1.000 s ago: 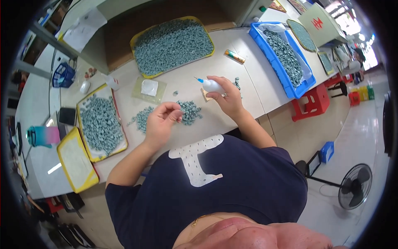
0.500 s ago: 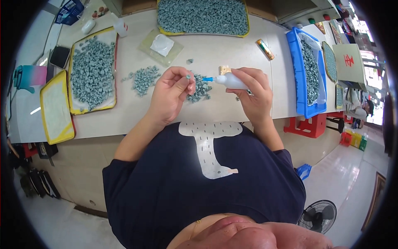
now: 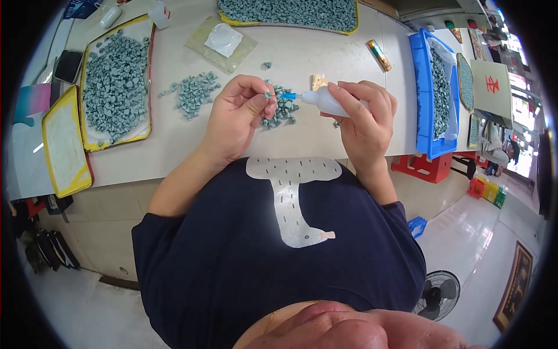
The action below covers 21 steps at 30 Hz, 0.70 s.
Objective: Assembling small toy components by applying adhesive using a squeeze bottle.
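Note:
Between the thumb and fingers of my left hand [image 3: 235, 119] a small green-grey stone-like piece [image 3: 267, 95] is pinched. My right hand [image 3: 369, 119] grips a white squeeze bottle [image 3: 325, 102], tipped on its side. Its blue nozzle [image 3: 288, 96] points left at the piece; whether the thin tip touches it I cannot tell. Beneath the hands lies a small heap of similar pieces [image 3: 286, 111], partly hidden. Another loose heap [image 3: 196, 96] is left of my left hand. A small tan block [image 3: 318, 82] sits just behind the bottle.
Trays of green-grey pieces stand at left [image 3: 149, 110] and at the back [image 3: 325, 29]. A blue basket [image 3: 424, 134] holds more on the right. A lid-like yellow-edged tray [image 3: 67, 145], a phone [image 3: 68, 65], a clear packet [image 3: 197, 43] and an orange-green tube [image 3: 379, 55] lie about.
The bottle's nozzle has come closer to the piece in my left hand. My right hand's fingers have shifted on the bottle. The whole view has tilted slightly.

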Each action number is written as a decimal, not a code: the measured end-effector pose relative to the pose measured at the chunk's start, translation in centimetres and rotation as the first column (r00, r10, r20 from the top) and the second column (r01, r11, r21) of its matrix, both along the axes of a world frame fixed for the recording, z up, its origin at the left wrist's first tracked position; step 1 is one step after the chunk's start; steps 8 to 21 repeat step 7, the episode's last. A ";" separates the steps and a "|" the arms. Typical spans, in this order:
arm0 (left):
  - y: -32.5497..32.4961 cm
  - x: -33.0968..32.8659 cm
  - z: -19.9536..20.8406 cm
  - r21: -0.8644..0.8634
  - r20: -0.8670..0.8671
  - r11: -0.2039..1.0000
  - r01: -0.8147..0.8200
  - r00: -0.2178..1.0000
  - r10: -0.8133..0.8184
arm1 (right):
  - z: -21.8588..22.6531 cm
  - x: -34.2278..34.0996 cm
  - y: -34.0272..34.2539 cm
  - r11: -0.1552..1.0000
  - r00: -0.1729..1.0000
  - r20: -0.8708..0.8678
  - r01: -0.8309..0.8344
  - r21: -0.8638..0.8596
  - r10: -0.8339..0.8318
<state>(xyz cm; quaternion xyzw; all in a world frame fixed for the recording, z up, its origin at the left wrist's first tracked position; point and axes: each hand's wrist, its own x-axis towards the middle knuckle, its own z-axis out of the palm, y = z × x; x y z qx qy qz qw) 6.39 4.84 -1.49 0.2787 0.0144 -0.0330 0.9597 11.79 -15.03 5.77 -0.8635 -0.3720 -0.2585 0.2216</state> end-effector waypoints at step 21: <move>0.1 0.0 -0.9 0.040 0.025 0.999 -0.008 1.000 0.007 | -0.3 -0.1 0.1 0.999 0.998 0.063 0.004 -0.053 -0.001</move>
